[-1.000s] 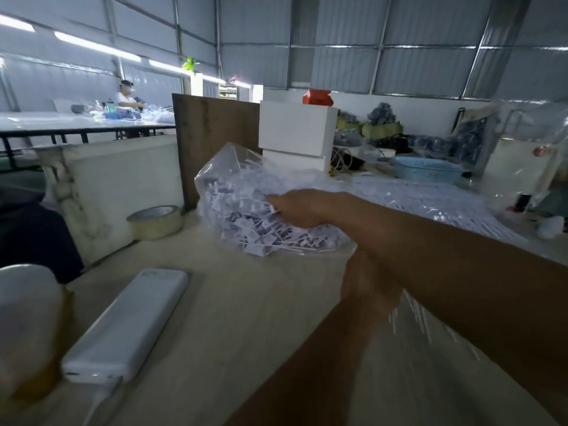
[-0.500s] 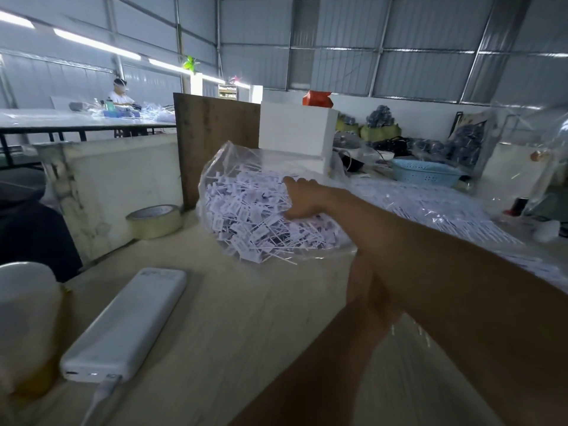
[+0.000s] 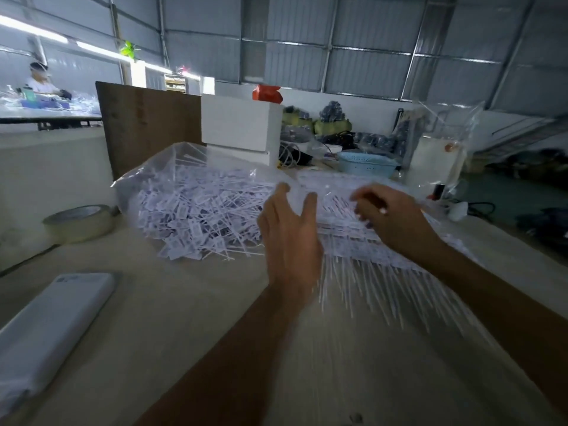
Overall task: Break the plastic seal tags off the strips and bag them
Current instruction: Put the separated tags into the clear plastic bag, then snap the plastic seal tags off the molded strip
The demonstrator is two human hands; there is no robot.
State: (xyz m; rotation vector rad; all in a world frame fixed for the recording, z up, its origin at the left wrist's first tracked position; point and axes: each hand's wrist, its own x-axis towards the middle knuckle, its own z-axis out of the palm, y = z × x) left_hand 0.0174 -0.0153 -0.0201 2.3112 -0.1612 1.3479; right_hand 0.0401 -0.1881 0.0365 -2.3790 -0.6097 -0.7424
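A clear plastic bag lies on the wooden table, filled with loose white seal tags; some spill out at its near edge. To its right lies a stack of white tag strips with long thin tails fanning toward me. My left hand hovers between the bag and the strips, fingers spread and holding nothing. My right hand is over the strips with its fingers loosely curled downward; I cannot see anything gripped in it.
A roll of tape sits left of the bag, and a white power bank lies at the near left. Behind stand a brown board, a white box and a blue basket. A person works at a far table.
My right hand let go of the bag, which now lies flat on the table, and moved right over the strips. My left hand came up from under my right arm.
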